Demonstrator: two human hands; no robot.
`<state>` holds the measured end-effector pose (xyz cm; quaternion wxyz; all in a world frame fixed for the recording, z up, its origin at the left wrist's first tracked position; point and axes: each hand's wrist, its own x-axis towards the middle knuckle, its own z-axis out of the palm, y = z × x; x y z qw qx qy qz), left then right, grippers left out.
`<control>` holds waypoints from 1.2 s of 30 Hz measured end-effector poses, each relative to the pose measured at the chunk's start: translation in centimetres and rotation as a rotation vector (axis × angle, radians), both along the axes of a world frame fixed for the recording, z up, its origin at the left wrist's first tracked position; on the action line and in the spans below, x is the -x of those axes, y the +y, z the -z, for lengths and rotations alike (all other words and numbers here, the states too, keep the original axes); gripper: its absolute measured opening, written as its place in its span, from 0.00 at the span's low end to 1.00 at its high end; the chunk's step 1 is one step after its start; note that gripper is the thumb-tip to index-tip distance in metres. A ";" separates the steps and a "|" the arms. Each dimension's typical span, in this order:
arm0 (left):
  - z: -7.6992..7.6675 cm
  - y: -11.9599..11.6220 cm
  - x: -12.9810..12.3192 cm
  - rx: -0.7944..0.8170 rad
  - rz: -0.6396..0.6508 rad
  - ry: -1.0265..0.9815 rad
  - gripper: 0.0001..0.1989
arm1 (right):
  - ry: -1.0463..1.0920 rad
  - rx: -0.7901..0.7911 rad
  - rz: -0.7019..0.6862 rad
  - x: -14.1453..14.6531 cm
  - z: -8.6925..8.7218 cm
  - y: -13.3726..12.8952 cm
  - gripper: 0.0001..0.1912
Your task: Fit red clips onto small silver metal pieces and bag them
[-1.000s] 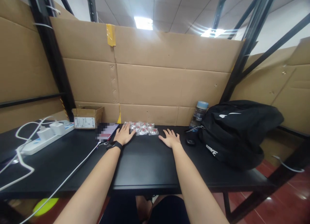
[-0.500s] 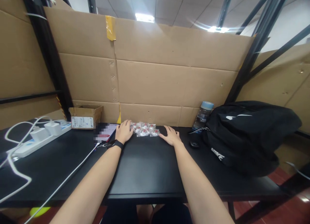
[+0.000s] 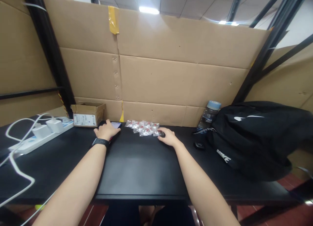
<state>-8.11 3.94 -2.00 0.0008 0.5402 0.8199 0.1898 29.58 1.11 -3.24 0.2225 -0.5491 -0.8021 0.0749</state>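
Note:
Several small clear plastic packets with red and silvery contents (image 3: 146, 128) lie in a flat cluster on the black table, near the cardboard wall. My left hand (image 3: 106, 130), a dark band at its wrist, rests over a phone (image 3: 115, 125) with thumb and fingers apart; it hides most of the phone. Whether it grips the phone does not show. At the cluster's right end is my right hand (image 3: 168, 137), its thumb and forefinger apart beside the nearest packet. The dark gap between them is too small to make out clearly.
A small open cardboard box (image 3: 88, 115) and a white power strip (image 3: 46, 136) with chargers and cables stand on the left. To the right are a black mouse (image 3: 199, 145), a bottle with a blue lid (image 3: 209, 115) and a black backpack (image 3: 259, 141). Cardboard panels (image 3: 156, 79) close off the back.
My left hand has moved left, off the packets and onto the phone. My right hand has drawn inward against the packets' right end. The view has shifted slightly.

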 end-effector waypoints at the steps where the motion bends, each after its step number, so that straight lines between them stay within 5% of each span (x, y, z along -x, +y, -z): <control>1: 0.1 0.2 0.0 -0.011 0.000 -0.004 0.45 | 0.001 0.008 -0.013 0.3 0.0 -0.1 0.27; 10: -0.4 1.3 0.8 0.055 0.014 0.048 0.43 | -0.022 0.068 0.002 0.2 -0.4 -0.6 0.26; 17: 1.1 0.8 0.2 0.058 0.033 0.059 0.40 | -0.038 0.025 0.003 0.7 -0.4 -0.9 0.22; 22: 1.4 0.5 -1.3 0.041 0.184 0.186 0.32 | -0.042 0.012 0.010 1.0 -1.1 -1.4 0.18; 26: 0.2 -0.3 -3.6 -0.127 0.327 0.194 0.28 | -0.057 0.055 -0.010 1.1 -1.9 -1.8 0.15; 32: -0.9 -2.3 -9.6 -0.153 0.793 0.006 0.20 | -0.083 0.075 -0.006 1.6 -2.4 -2.4 0.24; 36: -0.8 -2.0 -9.3 -0.270 0.648 0.118 0.25 | -0.074 0.067 0.012 1.9 -2.4 -2.6 0.18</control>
